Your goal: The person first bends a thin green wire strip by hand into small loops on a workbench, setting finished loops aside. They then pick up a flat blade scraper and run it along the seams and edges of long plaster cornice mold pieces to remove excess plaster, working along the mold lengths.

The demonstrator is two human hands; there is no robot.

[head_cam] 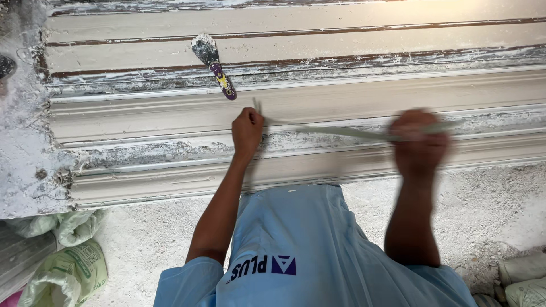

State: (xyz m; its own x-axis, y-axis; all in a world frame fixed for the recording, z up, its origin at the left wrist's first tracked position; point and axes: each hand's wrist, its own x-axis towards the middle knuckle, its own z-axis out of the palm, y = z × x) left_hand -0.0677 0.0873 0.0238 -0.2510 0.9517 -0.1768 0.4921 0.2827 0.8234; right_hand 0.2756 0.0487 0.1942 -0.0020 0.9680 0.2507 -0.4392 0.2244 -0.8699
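My left hand point(247, 131) is closed around one end of a long, thin pale strip point(341, 132). My right hand point(420, 143), blurred by motion, grips the same strip near its other end. The strip lies across a long white plaster moulding point(170, 116) with several ridges and grooves, which runs left to right in front of me. A putty knife point(215, 65) with a purple handle and a plaster-caked blade rests on the moulding, above and left of my left hand.
The ground point(483, 210) below the moulding is covered in white plaster dust. Pale green and white sacks point(65, 273) lie at the lower left, and more sacks point(526, 278) at the lower right. A rough plaster-crusted surface point(23, 142) borders the moulding's left end.
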